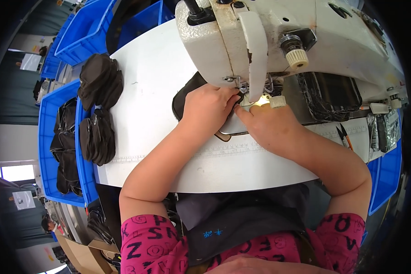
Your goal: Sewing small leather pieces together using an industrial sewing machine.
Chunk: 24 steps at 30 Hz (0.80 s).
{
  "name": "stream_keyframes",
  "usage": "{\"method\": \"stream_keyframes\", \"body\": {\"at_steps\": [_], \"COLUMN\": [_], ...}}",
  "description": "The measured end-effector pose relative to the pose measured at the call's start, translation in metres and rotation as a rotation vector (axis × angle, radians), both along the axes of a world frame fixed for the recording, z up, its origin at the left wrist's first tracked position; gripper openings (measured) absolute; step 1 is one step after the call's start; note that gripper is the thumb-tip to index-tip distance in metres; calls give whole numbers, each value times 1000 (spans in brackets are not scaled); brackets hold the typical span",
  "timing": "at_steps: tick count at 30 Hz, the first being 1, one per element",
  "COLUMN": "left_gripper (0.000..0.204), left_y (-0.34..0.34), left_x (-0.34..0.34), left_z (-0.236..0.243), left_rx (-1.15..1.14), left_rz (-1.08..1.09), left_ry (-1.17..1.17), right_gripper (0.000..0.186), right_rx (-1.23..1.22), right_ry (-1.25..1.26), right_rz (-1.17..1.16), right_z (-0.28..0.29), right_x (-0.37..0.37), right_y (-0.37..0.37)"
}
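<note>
A black fabric piece (183, 97) with a zipper-like edge lies under the head of a white sewing machine (214, 50). My left hand (208, 109) is closed on it, fingertips pressed together beside the presser foot (244, 86). Close by on the right, my right hand (274, 128) is curled, its thumb side against the black edge near the lit needle area. The machine's knob hides part of the right fingers. Most of the fabric between the hands is covered by them.
Bundles of black pouches (97, 137) sit at the table's left edge, by a blue bin (43, 150) holding more. A dark stack (333, 96) lies under the machine arm at right. Thread snips (345, 137) and a plastic-wrapped packet (384, 130) are near the right edge.
</note>
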<state>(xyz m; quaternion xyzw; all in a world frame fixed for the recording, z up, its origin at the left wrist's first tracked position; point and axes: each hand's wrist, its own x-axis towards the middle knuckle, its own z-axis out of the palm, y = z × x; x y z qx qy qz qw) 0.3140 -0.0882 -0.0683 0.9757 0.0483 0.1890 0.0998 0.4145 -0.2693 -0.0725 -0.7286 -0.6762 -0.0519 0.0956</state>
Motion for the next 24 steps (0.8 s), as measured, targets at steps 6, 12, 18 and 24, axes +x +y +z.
{"method": "stream_keyframes", "body": {"at_steps": [6, 12, 18, 24], "left_gripper": [13, 26, 31, 35], "left_y": [13, 15, 6, 6], "left_x": [-2, -13, -27, -27], "left_z": [11, 26, 38, 33], "left_rx": [-177, -422, -215, -199], "left_rz": [-80, -53, -77, -81], "left_ry": [26, 222, 233, 210], "right_gripper": [46, 46, 49, 48], "right_rx": [136, 120, 124, 185], "right_ry": [4, 36, 23, 48], "right_rz": [20, 15, 38, 37], "right_z": [-1, -2, 0, -7], "right_x": [1, 2, 1, 1], "right_y": [0, -2, -3, -2]}}
